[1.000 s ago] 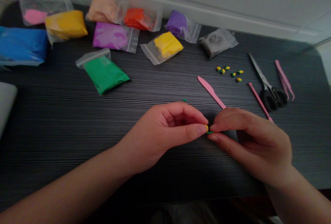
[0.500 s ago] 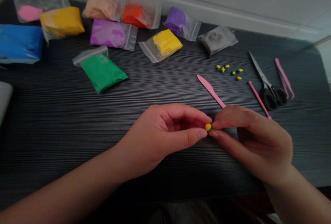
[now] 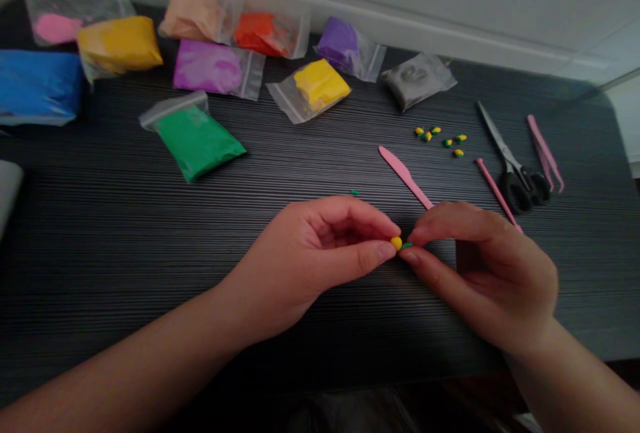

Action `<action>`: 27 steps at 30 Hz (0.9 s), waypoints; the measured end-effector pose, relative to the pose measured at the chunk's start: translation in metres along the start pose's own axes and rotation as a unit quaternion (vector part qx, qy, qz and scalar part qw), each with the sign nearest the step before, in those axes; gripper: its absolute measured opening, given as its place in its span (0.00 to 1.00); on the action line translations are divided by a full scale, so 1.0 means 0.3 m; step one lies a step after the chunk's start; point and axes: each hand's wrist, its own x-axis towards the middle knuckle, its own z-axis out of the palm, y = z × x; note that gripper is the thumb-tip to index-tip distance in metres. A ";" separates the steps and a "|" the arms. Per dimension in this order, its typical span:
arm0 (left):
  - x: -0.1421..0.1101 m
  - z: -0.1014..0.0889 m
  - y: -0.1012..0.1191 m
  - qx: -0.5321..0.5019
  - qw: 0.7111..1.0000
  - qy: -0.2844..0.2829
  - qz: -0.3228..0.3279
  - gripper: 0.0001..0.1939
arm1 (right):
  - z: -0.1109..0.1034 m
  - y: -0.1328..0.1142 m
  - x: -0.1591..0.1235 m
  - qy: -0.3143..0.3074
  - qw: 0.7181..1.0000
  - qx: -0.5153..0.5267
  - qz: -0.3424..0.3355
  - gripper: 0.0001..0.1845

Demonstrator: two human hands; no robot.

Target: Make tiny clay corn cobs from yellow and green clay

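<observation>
Between the thumb and index finger of my left hand (image 3: 330, 253) a small yellow clay ball (image 3: 396, 243) is pinched. My right hand (image 3: 480, 266) grips a small green clay piece (image 3: 407, 245) in its fingertips, right beside the ball. Whether the two pieces touch is hard to see. Behind my hands a tiny green clay strip (image 3: 355, 192) lies on the dark table. A pink plastic knife (image 3: 404, 175) rests just beyond my right fingers, its lower end hidden by that hand. Several small yellow-and-green clay pieces (image 3: 448, 143) sit in a loose group farther back.
Black-handled scissors (image 3: 515, 166), a pink stick tool (image 3: 497, 193) and pink tweezers (image 3: 545, 153) lie on the right. Bags of coloured clay line the back and left, among them a green bag (image 3: 197, 140), a yellow bag (image 3: 320, 83) and a blue bag (image 3: 40, 86).
The green piece in my right fingertips shows more plainly now, next to the yellow ball. Both hands have shifted slightly to the left. The things on the table lie as before.
</observation>
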 end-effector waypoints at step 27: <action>-0.006 0.020 -0.007 -0.092 0.995 0.024 -0.005 0.06 | 0.000 -0.017 0.022 -0.004 0.994 -0.069 -0.084 0.12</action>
